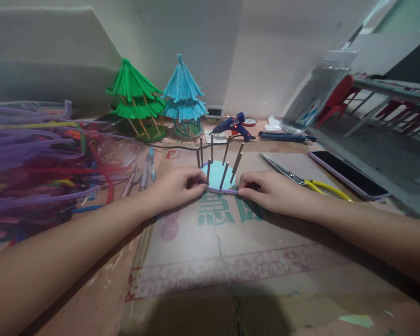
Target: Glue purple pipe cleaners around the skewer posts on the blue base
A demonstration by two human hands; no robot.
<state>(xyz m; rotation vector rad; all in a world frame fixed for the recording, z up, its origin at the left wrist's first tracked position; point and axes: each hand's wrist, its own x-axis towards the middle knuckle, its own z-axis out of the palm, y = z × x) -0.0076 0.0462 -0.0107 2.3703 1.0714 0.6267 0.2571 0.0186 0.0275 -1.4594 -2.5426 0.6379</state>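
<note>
A light blue round disc [217,173] lies on the cardboard, with several thin brown sticks [225,175] standing up around its rim. A purple pipe cleaner [221,190] runs along the near edge of the disc. My left hand [182,186] pinches it at the left front of the rim, thumb and forefinger together. On the opposite side, my right hand [261,189] pinches the same pipe cleaner at the right front. Curled fingers hide the strip's ends.
A heap of pipe cleaners [38,172] spreads at left. Behind stand a green model pavilion [136,100], a blue one [184,95] and a glue gun [234,126]. Yellow-handled scissors [297,177], a phone [348,172], a utility knife [287,136] and a bottle [315,93] are at right.
</note>
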